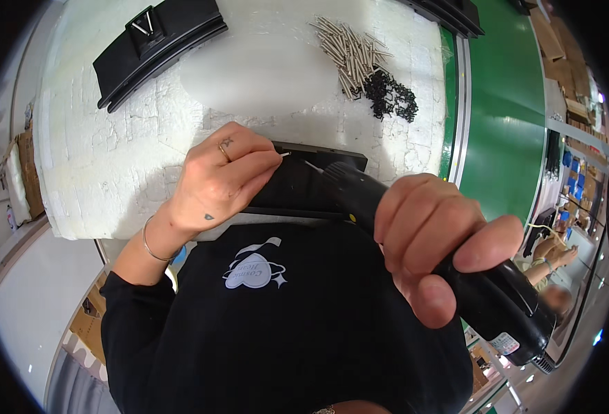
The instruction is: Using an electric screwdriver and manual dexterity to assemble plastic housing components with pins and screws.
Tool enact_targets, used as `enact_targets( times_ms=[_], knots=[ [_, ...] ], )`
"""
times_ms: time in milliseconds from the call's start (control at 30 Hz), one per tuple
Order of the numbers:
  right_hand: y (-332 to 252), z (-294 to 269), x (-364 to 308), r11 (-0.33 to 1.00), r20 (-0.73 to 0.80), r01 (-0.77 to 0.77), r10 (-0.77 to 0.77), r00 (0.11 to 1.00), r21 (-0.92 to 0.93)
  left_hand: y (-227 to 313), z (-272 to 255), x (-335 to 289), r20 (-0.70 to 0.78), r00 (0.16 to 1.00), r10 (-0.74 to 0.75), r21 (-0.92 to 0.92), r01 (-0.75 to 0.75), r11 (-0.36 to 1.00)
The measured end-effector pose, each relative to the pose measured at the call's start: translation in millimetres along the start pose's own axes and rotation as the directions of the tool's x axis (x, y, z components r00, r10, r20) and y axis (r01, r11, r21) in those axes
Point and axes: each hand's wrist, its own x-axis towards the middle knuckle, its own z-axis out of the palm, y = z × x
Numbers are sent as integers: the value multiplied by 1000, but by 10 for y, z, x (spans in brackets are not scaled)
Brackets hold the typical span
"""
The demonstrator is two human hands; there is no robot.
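My left hand [225, 176] pinches a small silvery metal pin [286, 154] between thumb and fingertips, just above a black panel [297, 186]. That panel lies at the near edge of the white-covered table, against my black top. My right hand [435, 241] is wrapped round a black electric screwdriver [356, 193], held tilted with its thin bit [312, 165] pointing left towards the pin. Between the bit tip and the pin there is a small gap. Part of the panel is hidden behind my left hand.
Beyond my hands lie a heap of metal pins [349, 52] and a pile of small black screws [390, 95]. A curved black part [159, 45] sits at the far left, another [449, 15] at the far right. A green surface [501, 103] runs along the right, with another person's hands [558, 257] beyond.
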Motion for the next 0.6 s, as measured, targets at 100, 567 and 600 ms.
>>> enact_targets(
  times_ms=[100, 567, 600],
  knots=[
    [50, 22, 24, 1000, 65, -5, 5, 998, 2, -23, 22, -28, -27, 1000, -5, 16, 5, 1000],
    [122, 69, 99, 996, 133, -73, 79, 988, -44, -57, 63, -46, -73, 997, -6, -64, 1, 998],
    [144, 68, 132, 996, 136, -75, 80, 987, -43, -56, 67, -49, -77, 997, -8, -64, 3, 998]
  ],
)
